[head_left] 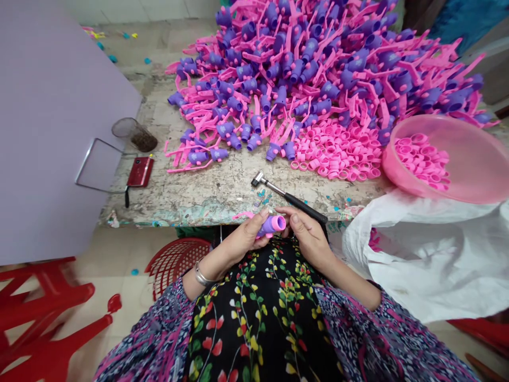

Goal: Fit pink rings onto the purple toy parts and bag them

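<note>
My left hand [247, 233] is wrapped round a purple and pink plastic toy part [271, 225], held just below the table's front edge. A pink ring sits at the part's open end. My right hand [307, 233] is beside it with its fingers curled, the fingertips touching that ring end. A small hammer [287, 197] with a black handle lies on the table just above my hands. Loose pink rings [338, 156] lie in a heap behind the hammer.
A big pile of purple and pink parts [318, 63] covers the back of the worn table [207, 191]. A pink bowl [473, 170] of rings stands at the right above a white sack [429, 260]. A red phone [140, 171], a clear cup [133, 133], red baskets and chairs are at the left.
</note>
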Demonstrator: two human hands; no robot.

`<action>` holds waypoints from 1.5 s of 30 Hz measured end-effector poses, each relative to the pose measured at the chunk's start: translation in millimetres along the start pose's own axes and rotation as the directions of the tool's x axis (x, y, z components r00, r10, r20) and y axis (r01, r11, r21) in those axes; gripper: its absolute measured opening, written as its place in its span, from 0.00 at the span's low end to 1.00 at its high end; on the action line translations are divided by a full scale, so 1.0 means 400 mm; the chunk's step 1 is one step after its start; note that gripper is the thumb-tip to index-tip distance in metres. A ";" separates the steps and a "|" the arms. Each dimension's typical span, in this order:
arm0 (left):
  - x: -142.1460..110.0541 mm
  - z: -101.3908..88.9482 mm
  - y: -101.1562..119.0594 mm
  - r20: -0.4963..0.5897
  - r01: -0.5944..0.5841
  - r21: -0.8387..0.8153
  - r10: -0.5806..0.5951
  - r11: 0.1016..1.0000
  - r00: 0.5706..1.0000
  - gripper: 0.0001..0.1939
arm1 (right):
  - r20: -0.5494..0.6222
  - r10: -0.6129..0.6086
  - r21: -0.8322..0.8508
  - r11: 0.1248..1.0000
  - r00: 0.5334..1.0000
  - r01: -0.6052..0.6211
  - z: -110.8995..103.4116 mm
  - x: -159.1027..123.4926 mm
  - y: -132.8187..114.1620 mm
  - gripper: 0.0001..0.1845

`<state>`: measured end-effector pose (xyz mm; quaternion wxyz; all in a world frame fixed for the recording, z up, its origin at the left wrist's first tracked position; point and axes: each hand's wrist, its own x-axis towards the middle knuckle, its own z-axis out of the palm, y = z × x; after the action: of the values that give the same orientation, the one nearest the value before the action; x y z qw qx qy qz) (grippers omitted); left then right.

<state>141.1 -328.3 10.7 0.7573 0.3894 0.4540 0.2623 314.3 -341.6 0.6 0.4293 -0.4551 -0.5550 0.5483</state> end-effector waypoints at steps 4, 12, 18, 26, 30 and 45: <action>-0.002 0.000 0.001 -0.018 0.000 -0.007 0.000 1.000 1.000 0.28 | 0.003 -0.008 0.011 1.000 1.000 0.008 0.000 0.000 0.004 0.22; -0.001 -0.008 -0.023 -0.048 0.041 -0.053 -0.043 0.998 0.998 0.26 | -0.008 -0.021 -0.031 0.999 1.000 0.021 -0.002 -0.008 0.004 0.22; -0.005 -0.015 -0.034 -0.121 0.034 0.037 -0.029 0.999 0.992 0.28 | 0.025 -0.145 -0.177 0.973 0.989 0.147 -0.004 -0.013 0.000 0.20; -0.009 -0.016 -0.020 -0.101 -0.100 0.361 0.146 0.927 0.984 0.29 | 0.066 -0.193 -0.236 0.950 0.979 0.203 -0.005 -0.011 -0.004 0.18; -0.010 -0.029 -0.025 -0.061 -0.219 0.539 0.297 0.814 0.953 0.25 | 0.068 -0.058 -0.080 0.995 0.996 0.063 -0.008 -0.013 0.003 0.20; -0.025 -0.043 -0.036 -0.073 -0.251 0.730 0.438 0.636 0.896 0.27 | 0.252 0.205 0.487 0.818 0.946 -0.307 0.012 -0.003 0.023 0.29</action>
<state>121.8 -337.9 -1.3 0.4242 0.6927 0.5244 0.2553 310.3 -343.9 -8.5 0.4037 -0.3389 -0.3575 0.7709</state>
